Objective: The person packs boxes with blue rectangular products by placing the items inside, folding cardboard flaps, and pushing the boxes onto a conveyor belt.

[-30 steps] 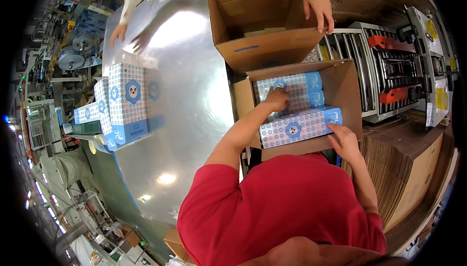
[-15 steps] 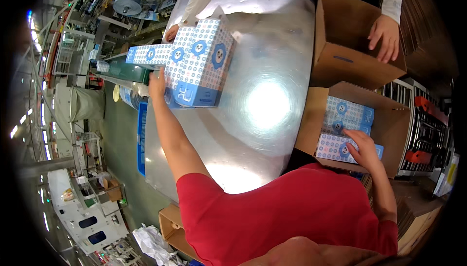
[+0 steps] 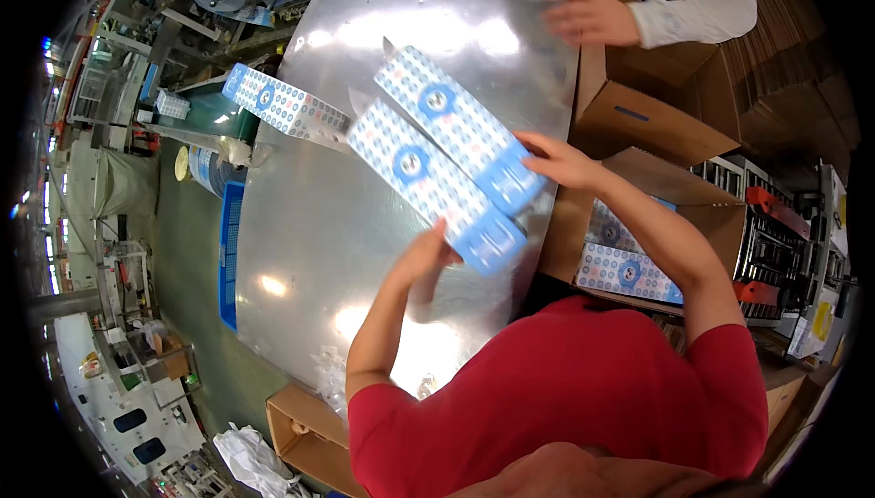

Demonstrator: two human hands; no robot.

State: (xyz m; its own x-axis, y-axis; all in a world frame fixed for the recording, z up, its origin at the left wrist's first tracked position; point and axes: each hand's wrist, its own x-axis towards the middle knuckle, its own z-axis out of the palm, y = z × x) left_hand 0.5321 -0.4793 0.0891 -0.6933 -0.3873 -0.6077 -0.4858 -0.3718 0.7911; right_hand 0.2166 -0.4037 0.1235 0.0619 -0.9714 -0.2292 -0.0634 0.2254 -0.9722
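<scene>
Head view: left hand (image 3: 428, 252) and right hand (image 3: 563, 163) clasp two side-by-side blue-and-white printed boxes (image 3: 410, 165), slanting forward-left from both palms. I judge it a paired carry; next move calls for even, inward pressure.

Harsh white glare patches the metal tabletop (image 3: 310, 206); a co-worker's hand (image 3: 592, 18) smears with motion, and the held packs (image 3: 436, 186) look slightly soft. Fisheye curvature bends the outer scene, the corners go black, and the left side sits dimmer.
</scene>
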